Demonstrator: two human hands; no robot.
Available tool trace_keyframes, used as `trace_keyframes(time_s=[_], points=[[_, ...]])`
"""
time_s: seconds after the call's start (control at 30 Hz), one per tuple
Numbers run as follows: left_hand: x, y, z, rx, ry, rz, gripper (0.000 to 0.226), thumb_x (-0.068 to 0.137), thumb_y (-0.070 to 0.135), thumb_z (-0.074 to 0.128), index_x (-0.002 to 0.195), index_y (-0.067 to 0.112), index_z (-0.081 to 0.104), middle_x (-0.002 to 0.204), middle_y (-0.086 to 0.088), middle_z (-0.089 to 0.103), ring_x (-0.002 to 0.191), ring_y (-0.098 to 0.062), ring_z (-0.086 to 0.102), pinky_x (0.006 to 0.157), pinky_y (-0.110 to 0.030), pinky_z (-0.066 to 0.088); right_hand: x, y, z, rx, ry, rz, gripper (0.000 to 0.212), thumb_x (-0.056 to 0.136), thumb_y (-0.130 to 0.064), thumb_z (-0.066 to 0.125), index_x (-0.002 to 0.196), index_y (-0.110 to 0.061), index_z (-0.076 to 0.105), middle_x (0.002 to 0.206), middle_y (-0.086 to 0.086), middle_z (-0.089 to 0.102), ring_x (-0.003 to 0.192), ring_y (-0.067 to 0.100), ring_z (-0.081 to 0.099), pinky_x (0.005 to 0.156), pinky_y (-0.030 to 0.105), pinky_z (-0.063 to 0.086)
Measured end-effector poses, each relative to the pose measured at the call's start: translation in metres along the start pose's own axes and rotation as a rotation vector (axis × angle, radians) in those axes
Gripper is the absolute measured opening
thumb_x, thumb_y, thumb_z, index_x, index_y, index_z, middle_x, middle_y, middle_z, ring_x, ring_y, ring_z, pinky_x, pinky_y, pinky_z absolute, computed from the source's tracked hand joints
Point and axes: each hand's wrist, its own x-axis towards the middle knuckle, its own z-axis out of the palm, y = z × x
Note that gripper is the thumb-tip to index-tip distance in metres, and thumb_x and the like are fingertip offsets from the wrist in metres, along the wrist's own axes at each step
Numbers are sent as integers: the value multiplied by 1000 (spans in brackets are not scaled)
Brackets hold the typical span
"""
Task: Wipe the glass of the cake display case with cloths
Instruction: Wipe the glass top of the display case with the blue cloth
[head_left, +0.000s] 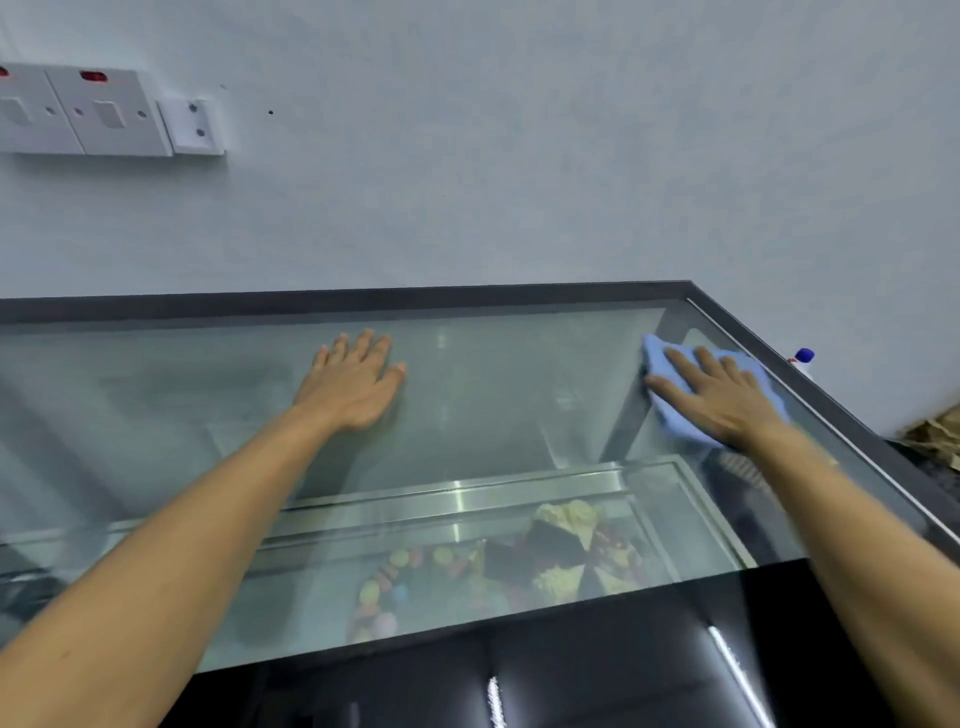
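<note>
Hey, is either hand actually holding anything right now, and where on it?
Nothing is gripped. The right hand presses flat on the middle of the blue cloth on the glass top; the left hand rests bare on the glass.

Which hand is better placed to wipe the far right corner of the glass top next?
The right hand. It already presses the blue cloth flat on the glass top beside that corner. The left hand rests bare near the middle, holding no cloth.

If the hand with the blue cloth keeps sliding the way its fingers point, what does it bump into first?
Probably the dark frame at the far edge of the glass top, then the wall behind it. The right hand presses the blue cloth flat, fingers pointing up-left, though depth is unclear.
</note>
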Motion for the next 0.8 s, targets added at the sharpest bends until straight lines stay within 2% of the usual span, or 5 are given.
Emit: trace_keyframes(time_s=[0.2,0.33,0.47,0.57,0.8], points=[[0,-2,-1,-103,6,-10,61,110,50,9,167,27,10,174,3,-1,161,-26,-2,129,-43,-3,-50,-211,22,15,-88,-466,82,93,-82,21,163,-42,7,174,3,2,159,33,1,127,51,0],[3,-6,1,-78,10,3,62,110,52,10,167,26,11,174,1,0,161,-28,0,129,-45,-1,-100,-175,20,84,-76,-677,76,91,-84,23,159,-53,11,173,-11,3,159,18,-3,128,43,-2],[2,-6,1,-34,5,17,66,109,55,15,167,25,8,174,0,-2,161,-29,-2,130,-45,-2,-75,-60,9,71,-80,-415,80,80,-93,-5,153,-62,8,170,-18,3,158,10,-1,129,42,4],[3,-6,1,-19,8,12,66,109,55,15,167,25,7,174,0,-3,161,-28,-2,130,-45,-1,-7,2,13,-92,-85,-253,113,66,-89,-32,158,-47,18,172,-4,11,158,24,9,124,50,13],[4,-7,4,-21,5,-1,64,109,53,15,167,28,6,174,5,-5,161,-24,-5,129,-42,-3,123,-65,7,111,-20,173,65,99,-61,18,161,-40,18,172,5,11,156,39,10,124,57,10]])
